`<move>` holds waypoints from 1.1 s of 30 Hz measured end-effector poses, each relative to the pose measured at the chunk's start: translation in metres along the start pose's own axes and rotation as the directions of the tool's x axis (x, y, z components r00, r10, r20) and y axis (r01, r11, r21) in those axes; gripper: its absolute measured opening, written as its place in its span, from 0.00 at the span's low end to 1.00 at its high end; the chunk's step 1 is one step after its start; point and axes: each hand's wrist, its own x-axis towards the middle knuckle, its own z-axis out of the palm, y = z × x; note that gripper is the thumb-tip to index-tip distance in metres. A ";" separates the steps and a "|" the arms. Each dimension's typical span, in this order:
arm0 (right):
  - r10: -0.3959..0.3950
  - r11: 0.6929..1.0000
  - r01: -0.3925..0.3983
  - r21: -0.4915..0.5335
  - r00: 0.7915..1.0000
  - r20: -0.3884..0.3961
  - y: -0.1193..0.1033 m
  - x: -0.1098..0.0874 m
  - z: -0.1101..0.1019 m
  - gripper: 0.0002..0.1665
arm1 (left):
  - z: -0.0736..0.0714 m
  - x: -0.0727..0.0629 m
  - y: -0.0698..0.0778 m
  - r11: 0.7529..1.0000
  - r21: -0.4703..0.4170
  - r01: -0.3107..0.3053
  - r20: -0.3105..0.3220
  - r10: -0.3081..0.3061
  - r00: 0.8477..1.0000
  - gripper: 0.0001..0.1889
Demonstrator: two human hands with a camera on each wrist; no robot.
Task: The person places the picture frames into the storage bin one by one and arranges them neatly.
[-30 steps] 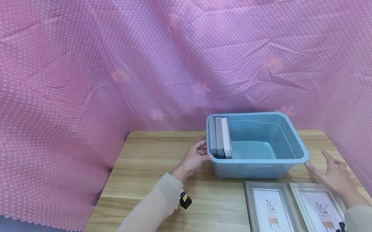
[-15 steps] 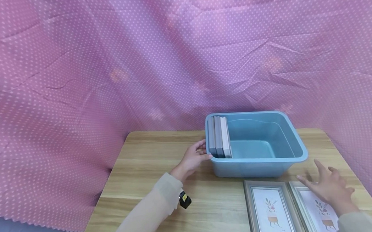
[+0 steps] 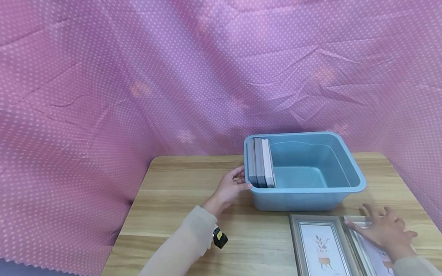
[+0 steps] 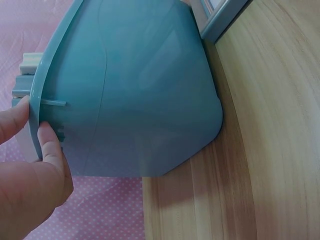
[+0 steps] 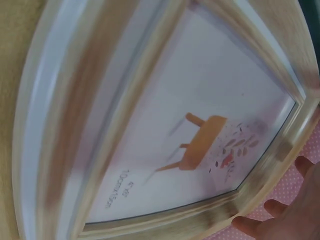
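My left hand pinches the left rim of a blue plastic bin, thumb on one side of the rim and fingers on the other, as the left wrist view shows. Several thin grey and white slabs, likely picture frames, stand on edge against the bin's left wall. In front of the bin lie two picture frames: a grey one and a paler one to its right. Over the paler frame my right hand spreads its fingers; its fingertips are near that frame's edge. Whether they touch it I cannot tell.
Everything stands on a wood-grain table. A pink dotted cloth hangs behind and at both sides. The bin's middle and right show bare floor. A black wrist device sits under my left sleeve.
My right hand has moved left and toward me, from beside the bin's right corner to over the paler picture frame. My left hand keeps its hold on the bin.
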 end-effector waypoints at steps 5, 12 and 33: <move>-0.008 1.000 0.007 -0.024 0.999 -0.050 -0.002 -0.004 0.007 0.63 | 0.000 -0.002 0.001 1.000 0.004 0.006 0.007 -0.006 1.000 0.34; 0.032 0.999 -0.033 -0.009 0.998 -0.063 0.001 -0.005 0.013 0.63 | -0.002 0.007 -0.010 1.000 0.006 0.004 0.010 -0.004 1.000 0.35; 0.119 0.993 -0.119 0.010 0.993 0.023 0.000 0.006 0.012 0.71 | -0.002 0.020 -0.025 1.000 -0.007 -0.026 -0.023 0.026 0.999 0.34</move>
